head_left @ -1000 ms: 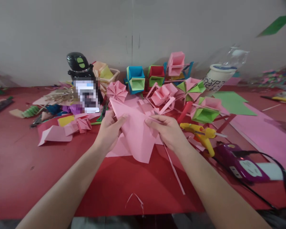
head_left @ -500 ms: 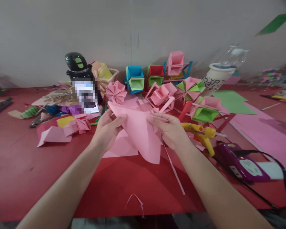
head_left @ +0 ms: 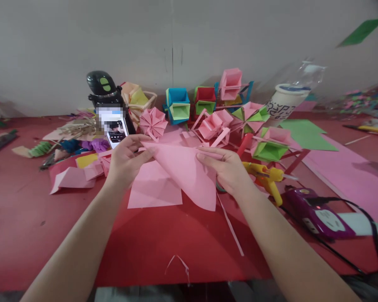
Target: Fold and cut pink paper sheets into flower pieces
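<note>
Both my hands hold a sheet of pink paper [head_left: 189,172] above the table, its lower edge curling toward me. My left hand [head_left: 129,161] pinches its upper left corner between thumb and fingers. At the sheet's right side, my right hand [head_left: 225,167] grips the edge with the thumb on top and fingers behind. Beneath it, a second pink sheet [head_left: 156,193] lies flat on the red table [head_left: 164,243]. A thin pink paper strip [head_left: 231,228] slants toward me below my right hand.
Folded paper pieces, including a pink rosette [head_left: 153,123] and a blue-green box [head_left: 178,105], stand behind my hands. A phone [head_left: 116,128] leans on a black stand at left. Right are a yellow glue gun [head_left: 269,178], a purple power strip [head_left: 321,214] with a black cable, and a paper cup [head_left: 285,102].
My left hand has moved left and slightly up, still on the sheet's corner, drawing the upper edge straighter. More of the flat sheet underneath shows. My right hand has barely moved.
</note>
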`<state>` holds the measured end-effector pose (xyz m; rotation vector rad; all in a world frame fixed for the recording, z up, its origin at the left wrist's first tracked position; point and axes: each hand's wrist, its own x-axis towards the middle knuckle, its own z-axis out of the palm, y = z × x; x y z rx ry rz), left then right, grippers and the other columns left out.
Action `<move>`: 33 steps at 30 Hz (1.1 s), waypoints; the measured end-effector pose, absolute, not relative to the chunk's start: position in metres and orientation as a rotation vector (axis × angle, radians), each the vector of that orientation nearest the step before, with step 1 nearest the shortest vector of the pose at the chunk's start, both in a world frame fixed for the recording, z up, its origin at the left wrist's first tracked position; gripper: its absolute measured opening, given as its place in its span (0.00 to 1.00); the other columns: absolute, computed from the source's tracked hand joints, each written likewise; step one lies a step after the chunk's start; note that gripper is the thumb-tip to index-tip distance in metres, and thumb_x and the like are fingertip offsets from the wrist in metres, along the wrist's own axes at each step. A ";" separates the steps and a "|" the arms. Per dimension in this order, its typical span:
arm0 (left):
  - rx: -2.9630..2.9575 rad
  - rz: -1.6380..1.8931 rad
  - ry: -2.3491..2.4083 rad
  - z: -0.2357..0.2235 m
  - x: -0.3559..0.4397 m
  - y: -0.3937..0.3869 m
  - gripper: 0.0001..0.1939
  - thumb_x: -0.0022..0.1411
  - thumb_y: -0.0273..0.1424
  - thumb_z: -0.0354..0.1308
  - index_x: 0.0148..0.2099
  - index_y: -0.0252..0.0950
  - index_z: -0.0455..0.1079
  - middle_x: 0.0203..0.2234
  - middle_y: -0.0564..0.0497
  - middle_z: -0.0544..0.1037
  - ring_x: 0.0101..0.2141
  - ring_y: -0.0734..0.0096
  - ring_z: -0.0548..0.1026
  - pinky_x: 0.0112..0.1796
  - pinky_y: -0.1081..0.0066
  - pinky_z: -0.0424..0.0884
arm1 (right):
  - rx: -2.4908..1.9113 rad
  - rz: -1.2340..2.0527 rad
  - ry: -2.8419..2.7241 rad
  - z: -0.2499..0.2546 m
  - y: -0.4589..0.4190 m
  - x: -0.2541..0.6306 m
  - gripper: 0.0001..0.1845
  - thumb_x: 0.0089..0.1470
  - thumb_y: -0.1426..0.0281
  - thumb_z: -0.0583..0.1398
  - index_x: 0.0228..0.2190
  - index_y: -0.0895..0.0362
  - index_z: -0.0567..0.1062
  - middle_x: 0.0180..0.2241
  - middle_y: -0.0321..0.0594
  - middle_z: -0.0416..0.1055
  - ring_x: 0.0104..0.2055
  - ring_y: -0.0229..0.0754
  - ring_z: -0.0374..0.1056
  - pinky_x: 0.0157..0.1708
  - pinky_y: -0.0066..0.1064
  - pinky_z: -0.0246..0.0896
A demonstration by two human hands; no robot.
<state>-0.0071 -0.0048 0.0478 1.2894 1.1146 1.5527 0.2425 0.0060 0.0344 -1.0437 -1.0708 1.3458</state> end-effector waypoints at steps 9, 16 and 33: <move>1.251 1.523 1.177 0.053 -0.006 -0.007 0.18 0.49 0.32 0.74 0.42 0.35 0.74 0.31 0.52 0.80 0.32 0.70 0.80 0.39 0.65 0.83 | -1.065 1.364 -1.017 0.041 0.003 0.242 0.19 0.34 0.64 0.77 0.33 0.52 0.85 0.32 0.38 0.82 0.34 0.42 0.76 0.43 0.39 0.70; 1.254 1.510 1.151 0.053 -0.006 -0.008 0.17 0.50 0.31 0.74 0.40 0.35 0.74 0.30 0.53 0.80 0.32 0.70 0.80 0.39 0.66 0.82 | -1.087 1.350 -1.005 0.039 0.004 0.242 0.19 0.34 0.63 0.78 0.32 0.52 0.85 0.30 0.38 0.81 0.33 0.43 0.75 0.37 0.37 0.69; 1.275 1.512 1.145 0.054 -0.013 -0.007 0.11 0.50 0.32 0.74 0.35 0.36 0.78 0.26 0.53 0.81 0.28 0.72 0.80 0.36 0.69 0.83 | -1.097 1.302 -1.083 0.043 0.004 0.247 0.14 0.35 0.64 0.77 0.29 0.50 0.85 0.31 0.37 0.82 0.37 0.43 0.75 0.43 0.37 0.67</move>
